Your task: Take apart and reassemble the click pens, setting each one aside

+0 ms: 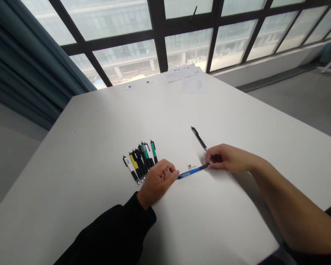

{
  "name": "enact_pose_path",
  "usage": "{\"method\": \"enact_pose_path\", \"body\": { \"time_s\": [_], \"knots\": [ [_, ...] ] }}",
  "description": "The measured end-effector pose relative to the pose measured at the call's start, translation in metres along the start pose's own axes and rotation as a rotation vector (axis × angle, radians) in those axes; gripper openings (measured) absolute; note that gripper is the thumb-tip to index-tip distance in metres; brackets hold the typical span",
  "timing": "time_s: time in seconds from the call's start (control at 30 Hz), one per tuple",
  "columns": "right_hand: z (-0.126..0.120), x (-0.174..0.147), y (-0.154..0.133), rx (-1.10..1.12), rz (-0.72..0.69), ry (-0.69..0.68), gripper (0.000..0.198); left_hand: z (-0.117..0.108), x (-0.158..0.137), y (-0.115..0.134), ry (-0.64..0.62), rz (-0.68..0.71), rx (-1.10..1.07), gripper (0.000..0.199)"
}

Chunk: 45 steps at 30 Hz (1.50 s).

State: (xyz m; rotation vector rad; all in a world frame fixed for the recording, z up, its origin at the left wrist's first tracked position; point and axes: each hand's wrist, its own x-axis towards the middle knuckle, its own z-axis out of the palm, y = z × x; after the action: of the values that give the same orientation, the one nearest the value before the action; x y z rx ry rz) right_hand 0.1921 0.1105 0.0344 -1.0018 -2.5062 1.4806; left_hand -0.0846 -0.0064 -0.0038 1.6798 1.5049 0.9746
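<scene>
A blue pen (pixel 193 172) with a black grip lies at a slant between my two hands, low over the white table (pixel 165 114). My left hand (pixel 158 179) is closed, thumb and fingertips at the pen's left end. At the right end, the fingers of my right hand (pixel 223 157) pinch its dark tip section. Just behind the pen are small metal-looking pieces (pixel 189 167), too small to name. A black pen (pixel 199 138) lies alone, its near end by my right fingers. Beyond my left hand rests a bunch of several pens (pixel 138 160) in white, yellow, black and green, partly hidden by that hand.
Printed paper sheets (pixel 193 82) lie at the table's far edge, near two small white pieces with dark marks (pixel 128 87). Behind stands a dark-framed window (pixel 161 36), with a blue curtain (pixel 30 62) on the left.
</scene>
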Motion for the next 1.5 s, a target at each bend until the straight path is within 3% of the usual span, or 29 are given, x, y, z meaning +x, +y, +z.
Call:
{"method": "enact_pose_path", "body": {
  "time_s": [0.1, 0.17, 0.33, 0.43, 0.57, 0.63, 0.7, 0.87, 1.03, 1.27, 1.5],
  "knots": [
    [0.002, -0.002, -0.004, 0.160, -0.062, 0.013, 0.026, -0.003, 0.002, 0.001, 0.016, 0.010, -0.103, 0.027],
    [0.006, -0.001, -0.008, 0.242, -0.112, 0.035, 0.028, -0.003, 0.003, 0.002, -0.046, -0.039, -0.217, 0.037],
    [0.024, 0.004, -0.014, 0.357, -0.186, 0.042, 0.028, 0.004, -0.003, 0.008, -0.401, -0.324, -0.595, 0.050],
    [0.028, 0.007, -0.014, 0.280, -0.209, 0.049, 0.029, 0.008, -0.005, 0.011, -0.524, -0.431, -0.749, 0.057],
    [0.023, 0.010, -0.006, -0.094, -0.178, 0.136, 0.046, 0.007, -0.004, 0.011, -0.521, -0.412, -0.838, 0.047],
    [0.021, 0.012, -0.003, -0.250, -0.191, 0.148, 0.031, 0.006, -0.003, 0.011, -0.506, -0.396, -0.855, 0.042],
    [0.022, 0.014, -0.002, -0.302, -0.224, 0.110, 0.014, 0.006, -0.002, 0.010, -0.495, -0.391, -0.868, 0.039],
    [0.025, 0.012, -0.011, -0.303, -0.237, 0.081, 0.010, 0.006, -0.003, 0.011, -0.499, -0.399, -0.889, 0.038],
    [0.021, 0.005, -0.017, 0.053, -0.134, 0.191, 0.018, 0.004, -0.003, 0.013, -0.507, -0.407, -0.875, 0.034],
    [0.021, 0.004, -0.014, 0.811, -0.284, 0.263, 0.025, 0.003, -0.004, 0.012, -0.511, -0.405, -0.864, 0.034],
    [0.019, 0.008, -0.010, 1.024, -0.271, 0.488, 0.027, 0.002, -0.004, 0.014, -0.517, -0.425, -0.846, 0.035]
  ]
}}
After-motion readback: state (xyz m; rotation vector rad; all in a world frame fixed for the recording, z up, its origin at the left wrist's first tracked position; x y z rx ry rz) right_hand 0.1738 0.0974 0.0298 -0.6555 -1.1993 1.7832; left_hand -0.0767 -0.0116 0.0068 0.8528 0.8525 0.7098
